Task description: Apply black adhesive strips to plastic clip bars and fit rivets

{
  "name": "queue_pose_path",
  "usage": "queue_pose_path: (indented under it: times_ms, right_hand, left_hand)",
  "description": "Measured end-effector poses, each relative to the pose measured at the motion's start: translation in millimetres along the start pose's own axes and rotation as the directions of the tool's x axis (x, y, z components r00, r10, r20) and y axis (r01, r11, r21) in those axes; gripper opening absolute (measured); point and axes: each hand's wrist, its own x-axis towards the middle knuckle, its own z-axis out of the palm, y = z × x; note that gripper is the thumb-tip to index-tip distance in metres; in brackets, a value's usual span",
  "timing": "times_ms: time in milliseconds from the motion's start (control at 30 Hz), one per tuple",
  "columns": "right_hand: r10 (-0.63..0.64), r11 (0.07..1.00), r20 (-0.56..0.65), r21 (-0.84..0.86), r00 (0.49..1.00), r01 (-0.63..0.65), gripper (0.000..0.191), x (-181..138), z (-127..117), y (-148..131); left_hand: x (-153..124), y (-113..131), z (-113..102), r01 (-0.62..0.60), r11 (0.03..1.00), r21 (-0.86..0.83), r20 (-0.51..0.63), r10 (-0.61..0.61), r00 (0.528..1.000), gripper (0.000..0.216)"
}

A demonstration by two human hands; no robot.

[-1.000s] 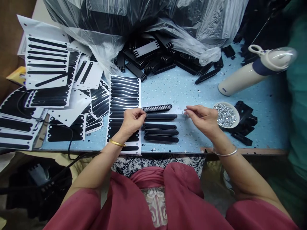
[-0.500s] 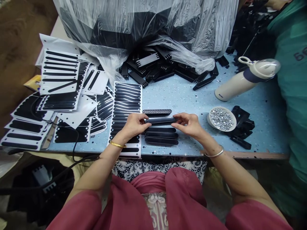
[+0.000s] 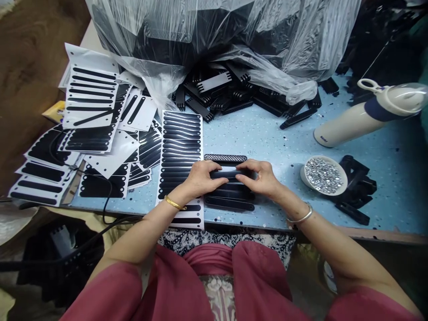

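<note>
Between my two hands is a long black plastic strip (image 3: 231, 174) with rounded ends, lying crosswise in front of me. My left hand (image 3: 203, 177) grips its left part between thumb and fingers, partly over the sticker sheet. My right hand (image 3: 259, 177) pinches the right part the same way, and the fingers hide both ends. Just beyond lies a black piece with a textured top (image 3: 225, 158). Nearer to me, more smooth black strips (image 3: 230, 203) lie side by side. Left of them is a white sheet with rows of black strip stickers (image 3: 181, 151).
A white bowl of small shiny metal parts (image 3: 324, 175) stands at the right, beside black pieces (image 3: 359, 189). Behind it a cream bottle (image 3: 351, 122) lies tilted. Loose sticker sheets (image 3: 92, 93) and a cable (image 3: 109, 191) are at the left. Plastic sheeting (image 3: 220, 31) covers black pieces at the back.
My hands have come closer together along the strip, their fingers now over more of it. The whole view has shifted a little, with the bottle and bowl further right.
</note>
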Motion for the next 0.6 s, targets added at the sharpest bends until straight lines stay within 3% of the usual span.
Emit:
queue_pose_path:
  times_ms: [333, 600]
  right_hand:
    - [0.021, 1.000, -0.012, 0.004, 1.000, -0.021, 0.021, 4, 9, 1]
    - [0.107, 0.991, 0.065, 0.072, 0.992, -0.112, 0.026, 9, 9, 0]
  left_hand:
    - [0, -1, 4, -0.079, 0.996, -0.032, -0.026, 0.078, 0.997, 0.013]
    - [3, -6, 11, -0.044, 0.994, -0.096, -0.046, 0.040, 0.998, 0.023]
